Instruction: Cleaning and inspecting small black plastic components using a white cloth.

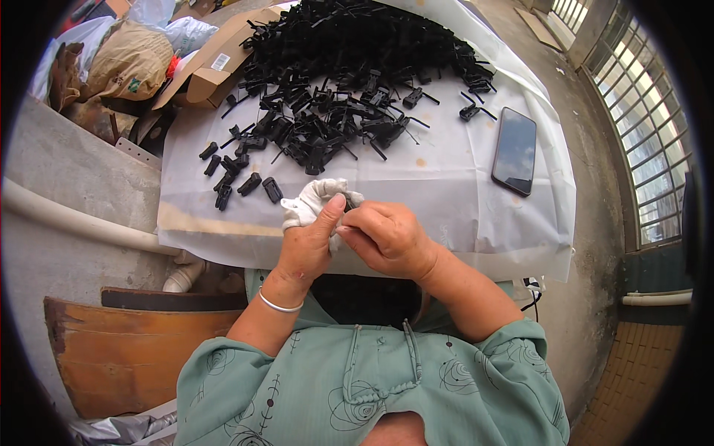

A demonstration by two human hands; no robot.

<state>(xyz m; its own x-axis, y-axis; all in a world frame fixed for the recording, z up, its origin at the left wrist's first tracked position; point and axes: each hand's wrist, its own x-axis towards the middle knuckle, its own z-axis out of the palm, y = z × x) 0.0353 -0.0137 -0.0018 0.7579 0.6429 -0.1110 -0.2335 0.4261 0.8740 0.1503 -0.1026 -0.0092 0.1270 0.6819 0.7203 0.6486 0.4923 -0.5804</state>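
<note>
a small black part (347,204) sits pinched between the two hands, just above the near edge of the bench (446,186). only a sliver of it shows between the fingertips, so its shape and long axis cannot be told; it looks dark and hard like the loose pieces further up the bench. it lies at the thumb tip of the left hand (309,245) and at the fingertips of the right hand (387,238), so both hands are equally close, meeting over it from either side.

the left hand is closed around a bunched white cloth or glove (316,199), thumb pointing up against the part. a thin silver bangle (279,305) circles that wrist. the right hand is curled, fingers bent inward toward the part, seeming to grip it, though the contact is mostly hidden.

beyond the hands, a few short black clips (249,183) lie in a loose row, well apart from the hands. further up spreads a large heap of black plastic parts (349,67), many with thin stems. a dark phone (515,150) lies face up to the right. a white sheet (483,223) covers the bench. an open cardboard box (216,63) and stuffed bags (126,63) lie at the upper left. the person wears a green patterned top (372,386).
</note>
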